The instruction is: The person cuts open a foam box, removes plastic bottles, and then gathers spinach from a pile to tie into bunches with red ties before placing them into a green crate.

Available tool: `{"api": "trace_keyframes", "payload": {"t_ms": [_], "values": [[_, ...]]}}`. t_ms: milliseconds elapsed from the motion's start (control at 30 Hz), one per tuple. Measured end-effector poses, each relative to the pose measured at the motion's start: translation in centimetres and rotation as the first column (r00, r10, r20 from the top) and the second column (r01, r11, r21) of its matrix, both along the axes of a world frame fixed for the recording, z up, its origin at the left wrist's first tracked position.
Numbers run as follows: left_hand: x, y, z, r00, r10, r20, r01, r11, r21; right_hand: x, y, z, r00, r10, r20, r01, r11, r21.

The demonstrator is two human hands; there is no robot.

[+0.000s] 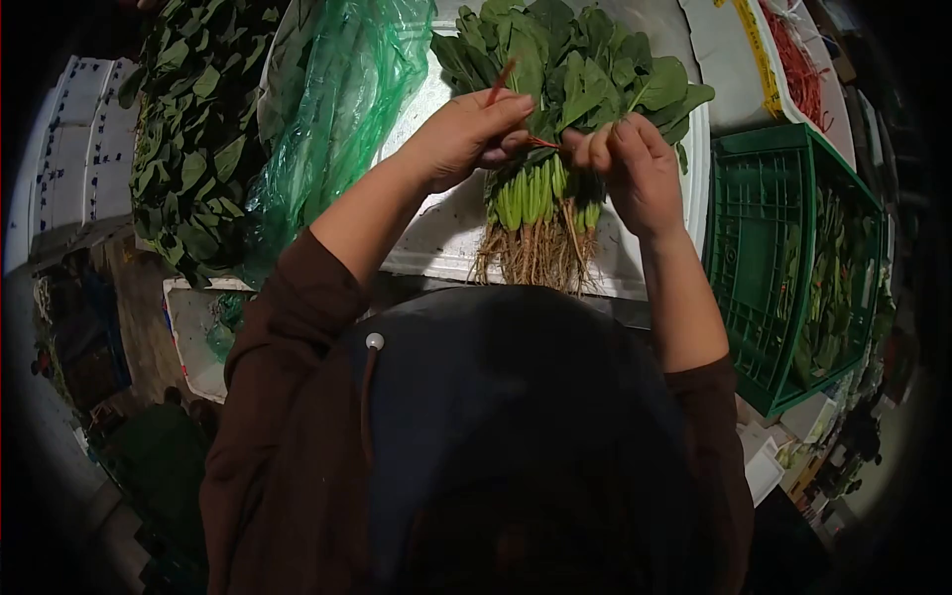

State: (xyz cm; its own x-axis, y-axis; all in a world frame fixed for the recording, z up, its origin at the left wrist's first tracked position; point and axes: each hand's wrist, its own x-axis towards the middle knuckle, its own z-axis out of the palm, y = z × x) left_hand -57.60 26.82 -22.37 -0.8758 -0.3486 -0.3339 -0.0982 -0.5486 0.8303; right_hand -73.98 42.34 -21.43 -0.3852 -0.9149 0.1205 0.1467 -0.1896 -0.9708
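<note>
A bunch of leafy greens [535, 193] lies on a white foam surface [446, 233], its leaves pointing away from me and its brown roots towards me. Across its stems runs a thin red tie [542, 143], stretched between my hands. My left hand [476, 134] pinches one side of the tie, and a loose red end sticks up above its fingers. On the other side, my right hand [640, 169] is closed on the tie beside the leaves. The underside of the bunch is hidden.
Left of the foam surface lies green plastic film [342, 119], with a large heap of leaves [203, 129] beyond it. A green crate [759, 238] holding greens stands at the right. Red ties [793, 64] lie at the upper right. A white box [198, 342] is at the lower left.
</note>
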Motion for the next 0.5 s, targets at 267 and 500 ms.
{"api": "trace_keyframes", "payload": {"t_ms": [267, 500], "values": [[0.5, -0.8, 0.0, 0.984, 0.108, 0.139, -0.079, 0.978, -0.194, 0.5, -0.3, -1.2, 0.933, -0.112, -0.342, 0.171, 0.974, 0.148], [-3.3, 1.4, 4.0, 0.993, -0.006, -0.115, -0.012, 0.988, -0.154, 1.2, -0.2, -3.8, 0.813, 0.066, -0.579, 0.124, 0.951, 0.283]]}}
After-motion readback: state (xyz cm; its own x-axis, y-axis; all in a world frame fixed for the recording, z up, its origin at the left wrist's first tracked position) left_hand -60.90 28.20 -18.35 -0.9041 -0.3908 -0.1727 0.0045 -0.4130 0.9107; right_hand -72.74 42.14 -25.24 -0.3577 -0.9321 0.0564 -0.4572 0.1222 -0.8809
